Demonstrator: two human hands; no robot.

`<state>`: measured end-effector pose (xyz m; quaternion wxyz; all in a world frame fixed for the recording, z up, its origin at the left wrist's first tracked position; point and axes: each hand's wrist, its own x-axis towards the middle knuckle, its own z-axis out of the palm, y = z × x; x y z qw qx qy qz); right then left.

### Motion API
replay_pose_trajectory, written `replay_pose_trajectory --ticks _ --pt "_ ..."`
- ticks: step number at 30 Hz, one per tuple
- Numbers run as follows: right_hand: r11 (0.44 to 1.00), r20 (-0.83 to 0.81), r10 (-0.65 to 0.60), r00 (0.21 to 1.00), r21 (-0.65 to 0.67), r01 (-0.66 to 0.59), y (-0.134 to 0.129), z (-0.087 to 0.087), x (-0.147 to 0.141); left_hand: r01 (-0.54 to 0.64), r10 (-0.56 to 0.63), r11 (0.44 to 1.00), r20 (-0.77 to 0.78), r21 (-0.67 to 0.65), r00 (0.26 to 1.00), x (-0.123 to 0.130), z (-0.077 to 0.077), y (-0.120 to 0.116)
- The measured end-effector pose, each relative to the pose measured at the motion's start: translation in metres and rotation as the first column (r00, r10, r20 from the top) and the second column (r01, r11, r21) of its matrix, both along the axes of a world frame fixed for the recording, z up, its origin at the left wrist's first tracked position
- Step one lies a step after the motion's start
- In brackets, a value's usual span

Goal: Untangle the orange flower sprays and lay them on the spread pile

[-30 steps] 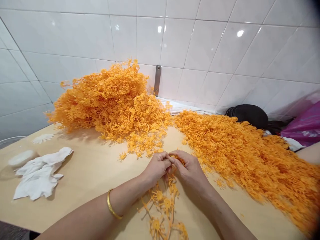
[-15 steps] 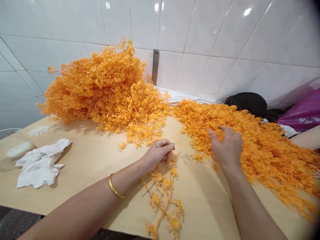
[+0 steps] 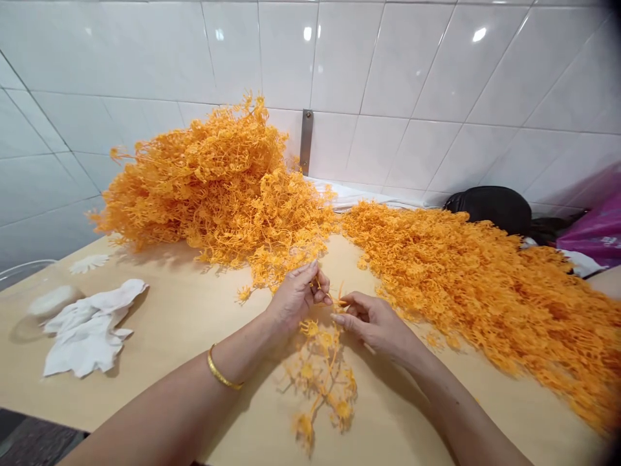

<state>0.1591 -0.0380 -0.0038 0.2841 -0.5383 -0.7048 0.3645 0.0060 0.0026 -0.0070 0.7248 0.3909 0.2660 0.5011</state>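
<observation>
My left hand [image 3: 298, 298] is closed round the upper end of an orange plastic flower sprig [image 3: 324, 369], whose branches and small blossoms hang down over the tabletop. Just to its right, my right hand [image 3: 376, 323] pinches at the sprig's stem end with thumb and forefinger. Both hands' fingertips are close together there, and the exact grip on the thin stem is partly hidden. Behind my left hand rises a tall heap of orange sprigs [image 3: 208, 181]. A lower, wide heap of orange sprigs [image 3: 466, 272] spreads to the right of my right hand.
On the left of the pale table [image 3: 189, 323] lie a crumpled white cloth [image 3: 90, 330], a white rounded object [image 3: 54, 301] and a white petal-like piece [image 3: 90, 263]. A black bag [image 3: 490, 208] and a purple bag [image 3: 594, 226] sit at the back right, against the tiled wall [image 3: 388, 58].
My right hand has come back left from over the right-hand heap to the sprig's stem by my left hand. My left hand keeps hold of the sprig. The view has tilted slightly upward.
</observation>
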Motion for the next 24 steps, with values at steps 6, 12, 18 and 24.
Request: replay_pose_trajectory --ticks 6,12,18,24 --pt "0.996 -0.156 0.018 0.988 0.085 -0.005 0.002 0.000 0.001 0.014 -0.019 0.999 -0.129 -0.040 0.991 0.007 -0.002 -0.012" --pt "0.998 -0.202 0.033 0.979 0.060 -0.022 0.005 -0.001 0.006 0.256 -0.208 0.965 -0.439 0.052 0.874 0.002 -0.001 -0.010" --pt "0.988 -0.394 -0.128 0.910 -0.133 0.082 0.008 0.005 0.017 0.132 -0.096 0.990 -0.455 0.048 0.885 -0.004 0.001 -0.004" --pt "0.991 -0.340 -0.049 0.939 -0.130 0.005 0.008 0.003 0.024 0.054 -0.057 0.998 -0.265 -0.019 0.963 0.001 0.001 -0.006"
